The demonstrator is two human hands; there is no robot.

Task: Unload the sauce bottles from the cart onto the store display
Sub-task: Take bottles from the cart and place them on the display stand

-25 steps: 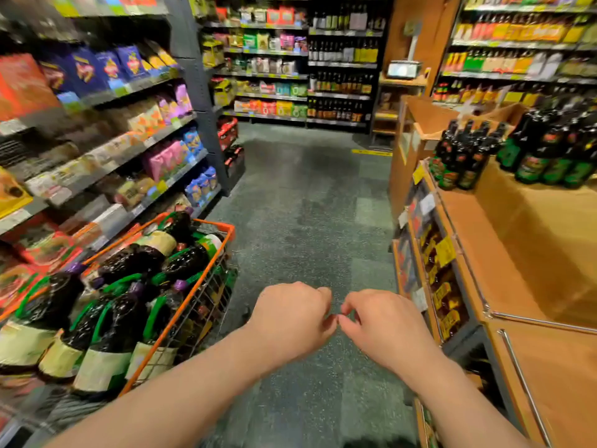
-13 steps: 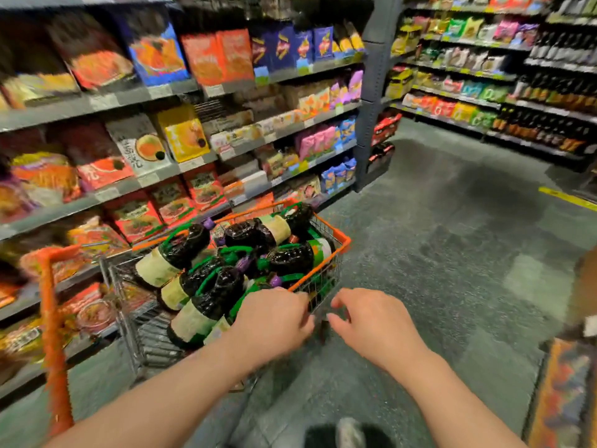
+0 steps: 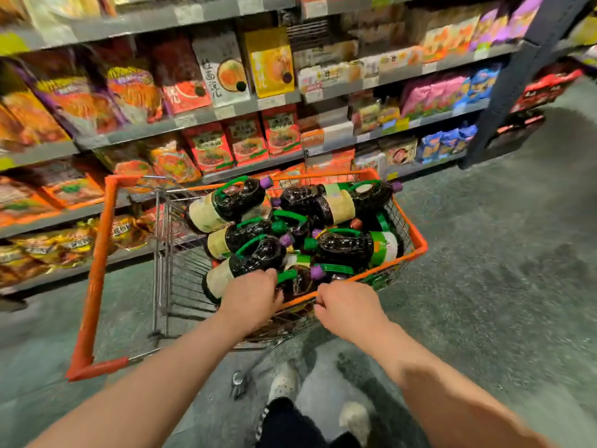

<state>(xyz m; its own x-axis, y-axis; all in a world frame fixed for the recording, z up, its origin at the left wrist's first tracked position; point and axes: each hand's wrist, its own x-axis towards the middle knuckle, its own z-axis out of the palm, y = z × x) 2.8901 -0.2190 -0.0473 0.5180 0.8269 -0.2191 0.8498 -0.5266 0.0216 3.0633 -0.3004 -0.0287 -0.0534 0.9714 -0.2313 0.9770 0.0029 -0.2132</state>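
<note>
An orange-rimmed wire cart (image 3: 416,236) stands in front of me. It holds several dark sauce bottles (image 3: 342,245) lying on their sides, with green handles, purple caps and cream labels. My left hand (image 3: 250,297) reaches over the near rim. Its fingers curl round the green handle of the nearest sauce bottle (image 3: 226,274). Just to its right, my right hand (image 3: 349,305) lies on the cart's near rim with its fingers curled over the orange bar. The store display is out of view.
Grey shelves (image 3: 206,116) packed with snack and noodle packets run behind the cart. The orange push handle (image 3: 93,279) sticks out at the left. Grey floor (image 3: 500,270) spreads to the right. My shoes (image 3: 284,381) show below the cart.
My view has swung left from the wooden display to the cart. Both hands, held together in front of me before, have moved forward to the cart's near rim and the nearest bottle.
</note>
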